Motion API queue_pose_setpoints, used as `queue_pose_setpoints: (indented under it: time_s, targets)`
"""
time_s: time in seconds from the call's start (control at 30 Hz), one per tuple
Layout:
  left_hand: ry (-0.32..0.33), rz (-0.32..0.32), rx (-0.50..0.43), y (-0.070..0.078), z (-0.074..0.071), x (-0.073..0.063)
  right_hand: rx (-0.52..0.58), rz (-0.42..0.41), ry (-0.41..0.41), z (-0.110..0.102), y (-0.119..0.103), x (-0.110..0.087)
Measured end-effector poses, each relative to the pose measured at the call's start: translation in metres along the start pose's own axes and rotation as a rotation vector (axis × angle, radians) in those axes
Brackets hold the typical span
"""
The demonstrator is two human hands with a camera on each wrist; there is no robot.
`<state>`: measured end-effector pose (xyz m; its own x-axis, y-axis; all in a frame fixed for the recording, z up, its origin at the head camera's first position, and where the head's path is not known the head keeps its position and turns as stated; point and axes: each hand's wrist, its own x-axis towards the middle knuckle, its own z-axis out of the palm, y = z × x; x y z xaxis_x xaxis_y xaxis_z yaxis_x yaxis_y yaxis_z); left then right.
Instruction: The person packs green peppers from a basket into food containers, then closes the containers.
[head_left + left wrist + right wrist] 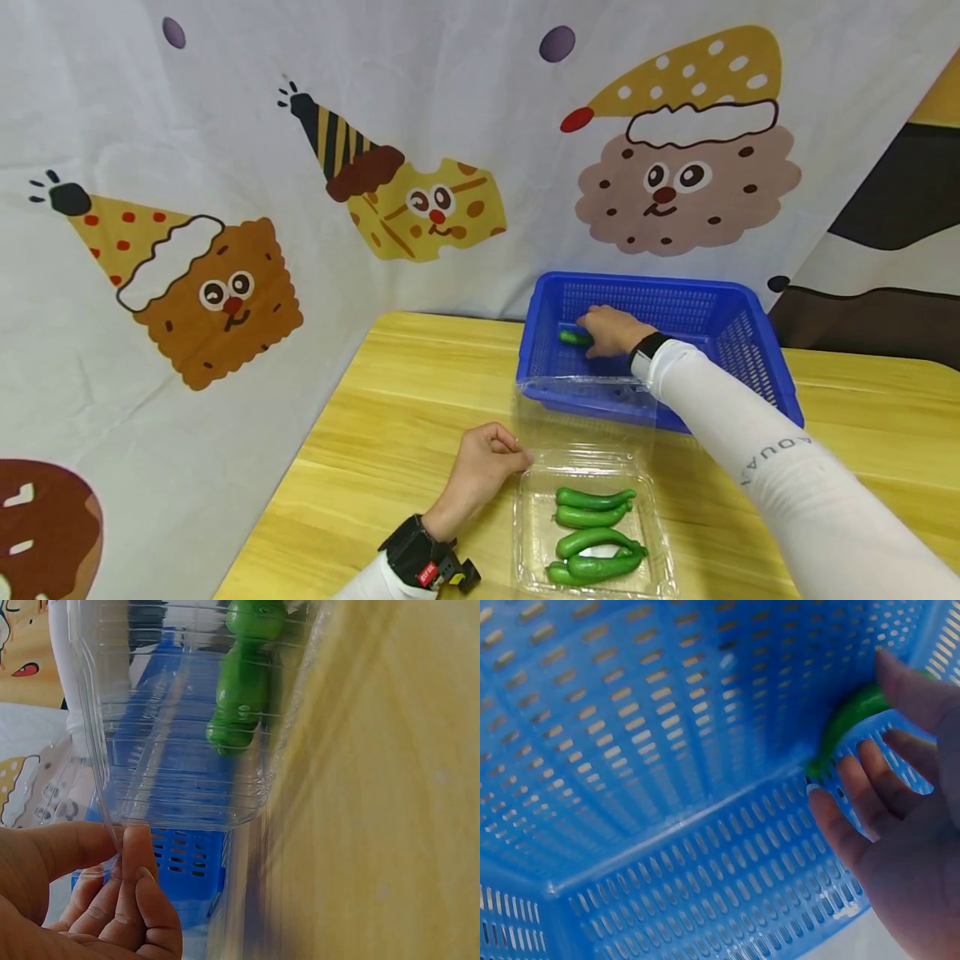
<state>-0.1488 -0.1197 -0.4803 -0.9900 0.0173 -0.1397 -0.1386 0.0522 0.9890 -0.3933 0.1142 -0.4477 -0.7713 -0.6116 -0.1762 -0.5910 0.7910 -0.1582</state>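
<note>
My left hand [483,462] pinches the edge of a clear plastic clamshell box [538,521] between thumb and index finger, at the corner near the hinge. The box lies open, its lid [577,421] raised toward the basket. Several long green peppers [600,568] lie crosswise in its base. Inside the blue basket [637,280], my right hand [611,331] reaches for a single curved green pepper [851,714]. In the right wrist view, the thumb overlaps this pepper while the other fingers [838,825] spread loosely below it.
A wooden table [420,375] carries the basket at the back and the box in front of it. A cloth with cartoon figures [442,67] hangs right behind the table. A white patch [600,551] shows between peppers in the box.
</note>
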Motion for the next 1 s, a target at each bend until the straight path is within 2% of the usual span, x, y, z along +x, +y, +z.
queue_pose_setpoints:
  time_s: [0.27, 0.6, 0.8, 1.0]
  targets:
    - [0.003, -0.006, 0.007, 0.0, 0.001, -0.001, 0.023, -0.024, -0.013, 0.001, 0.002, -0.005]
    - [0.005, 0.009, 0.009, -0.001, 0.0, 0.001, 0.067, -0.009, 0.063, -0.024, 0.011, -0.016]
    - [0.001, 0.008, 0.0, -0.001, 0.001, 0.001, 0.136, -0.027, 0.093, -0.044, 0.009, -0.036]
    - [-0.007, 0.012, -0.006, -0.002, 0.0, 0.001, 0.175, -0.041, 0.169, -0.059, 0.004, -0.057]
